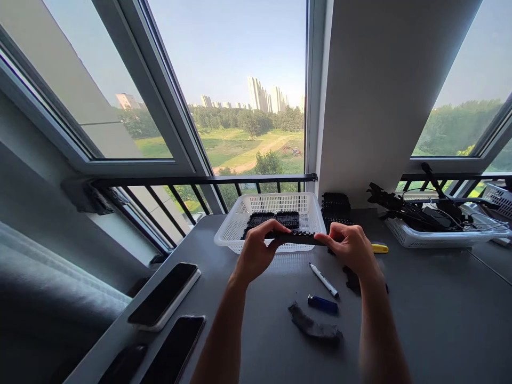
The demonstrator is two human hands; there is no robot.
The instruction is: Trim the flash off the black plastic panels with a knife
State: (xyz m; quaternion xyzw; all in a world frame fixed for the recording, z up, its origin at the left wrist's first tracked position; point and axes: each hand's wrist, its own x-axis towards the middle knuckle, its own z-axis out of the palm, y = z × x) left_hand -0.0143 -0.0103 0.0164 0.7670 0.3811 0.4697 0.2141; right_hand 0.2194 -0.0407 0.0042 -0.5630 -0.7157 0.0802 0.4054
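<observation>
Between both hands I hold a flat black ridged strip [301, 238], stretched level in front of the white basket. My left hand [260, 248] pinches its left end between thumb and fingers. The right end is gripped by my right hand [350, 248], thumb along its edge. Behind the strip stands the white perforated plastic basket [231, 230], with several black ridged pieces [264, 217] lying in it. More black ridged pieces [336, 202] are stacked to the basket's right. What the strip is made for cannot be told.
A white marker [325, 280], a blue lighter [322, 304] and a dark grey bent piece [314, 326] lie between my arms. Two phones [166, 296] are at the left. A yellow-handled tool [380, 248] lies past my right hand. Another white basket [416, 234] with black cables stands at right.
</observation>
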